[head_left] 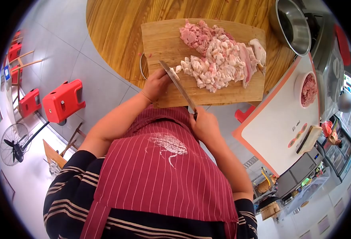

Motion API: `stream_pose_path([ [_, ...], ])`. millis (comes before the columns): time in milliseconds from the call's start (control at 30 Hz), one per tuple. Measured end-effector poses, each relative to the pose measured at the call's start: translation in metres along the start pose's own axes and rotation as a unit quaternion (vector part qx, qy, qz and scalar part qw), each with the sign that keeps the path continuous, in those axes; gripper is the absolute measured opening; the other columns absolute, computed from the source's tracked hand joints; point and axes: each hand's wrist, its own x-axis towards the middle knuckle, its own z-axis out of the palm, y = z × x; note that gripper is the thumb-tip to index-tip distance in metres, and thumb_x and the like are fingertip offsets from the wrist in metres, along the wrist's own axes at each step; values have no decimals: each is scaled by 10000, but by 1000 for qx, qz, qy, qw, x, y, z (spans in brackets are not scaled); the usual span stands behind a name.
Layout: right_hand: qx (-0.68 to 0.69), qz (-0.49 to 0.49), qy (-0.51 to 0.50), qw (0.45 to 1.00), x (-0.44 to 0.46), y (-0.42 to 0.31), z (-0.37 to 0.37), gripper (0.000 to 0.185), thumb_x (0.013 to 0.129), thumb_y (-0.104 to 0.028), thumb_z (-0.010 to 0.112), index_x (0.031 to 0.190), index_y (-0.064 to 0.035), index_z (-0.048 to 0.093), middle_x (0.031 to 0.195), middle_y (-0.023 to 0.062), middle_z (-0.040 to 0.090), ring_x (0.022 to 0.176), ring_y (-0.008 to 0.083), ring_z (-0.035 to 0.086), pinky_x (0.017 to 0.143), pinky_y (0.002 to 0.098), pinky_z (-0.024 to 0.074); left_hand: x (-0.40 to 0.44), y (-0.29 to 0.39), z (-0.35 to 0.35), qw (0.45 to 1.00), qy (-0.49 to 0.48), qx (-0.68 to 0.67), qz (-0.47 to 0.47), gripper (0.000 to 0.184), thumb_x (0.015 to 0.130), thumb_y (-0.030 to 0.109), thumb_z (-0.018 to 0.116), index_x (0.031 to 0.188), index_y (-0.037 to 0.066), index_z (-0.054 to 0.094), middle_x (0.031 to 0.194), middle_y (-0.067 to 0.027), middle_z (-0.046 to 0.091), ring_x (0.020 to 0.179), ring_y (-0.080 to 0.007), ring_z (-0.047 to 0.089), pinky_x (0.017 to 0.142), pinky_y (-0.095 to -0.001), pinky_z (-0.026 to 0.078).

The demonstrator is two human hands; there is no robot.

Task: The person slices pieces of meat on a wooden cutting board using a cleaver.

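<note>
A knife [178, 84] lies diagonally over the near left part of a wooden cutting board [159, 38]. Its handle is in my right hand [205, 125], closed at the board's near edge. My left hand [157, 84] is at the board's left side, its fingers curled together against the blade; what they hold is hidden. Small pale bits sit by the blade's far end. Beyond the blade is a heap of diced pale fatty meat [219, 61], with pinker pieces [195, 36] behind it and larger slabs [247, 59] to its right.
The board rests on a round wooden table [115, 36]. A metal bowl [303, 34] stands at the back right. On a white-topped surface [271, 115] are a bowl of minced meat [309, 91] and a block-like object [309, 139]. Red stools [62, 103] and a fan [15, 144] stand left.
</note>
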Motion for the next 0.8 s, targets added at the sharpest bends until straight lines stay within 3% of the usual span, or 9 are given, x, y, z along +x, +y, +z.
stream_pose_path([
  [67,-5,14,-11,1000,3,-3,1,238,873,-219,541,931,12,555,785,251,635,751,429,616,701,509,478,-3,-1,1,999,-26,16,-27,229,714,-2,627,935,49,657,1007,-112,593,902,-294,588,779,-372,498],
  [300,1,-20,3,1000,42,-14,10,211,861,-182,539,894,26,553,787,271,626,767,438,609,696,513,478,-5,-9,6,999,-14,12,-31,270,704,14,624,969,59,650,1012,-116,594,896,-305,593,757,-367,497],
  [433,44,-10,-4,999,10,6,12,202,860,-177,531,896,20,552,785,262,627,756,449,601,697,513,478,-1,-4,2,999,-7,31,-17,284,697,22,623,978,50,643,1012,-119,598,888,-303,595,757,-375,495],
  [500,28,57,-35,997,-6,9,7,229,863,-190,546,979,5,574,788,262,628,771,441,605,708,501,479,0,-1,0,999,-2,29,-21,284,697,26,622,980,48,641,1013,-121,599,885,-303,594,759,-378,494],
  [600,6,65,-48,997,10,-2,6,234,859,-185,555,988,9,571,796,261,629,781,438,608,717,501,481,-2,-5,2,999,-24,4,-28,276,706,28,616,981,44,637,1003,-116,597,872,-299,591,761,-375,492],
  [800,15,-15,24,999,98,-28,21,235,855,-208,555,917,15,592,796,259,631,783,428,613,726,496,484,-4,-7,4,999,-9,46,-7,259,709,37,623,968,44,633,974,-109,596,857,-292,587,768,-369,489],
])
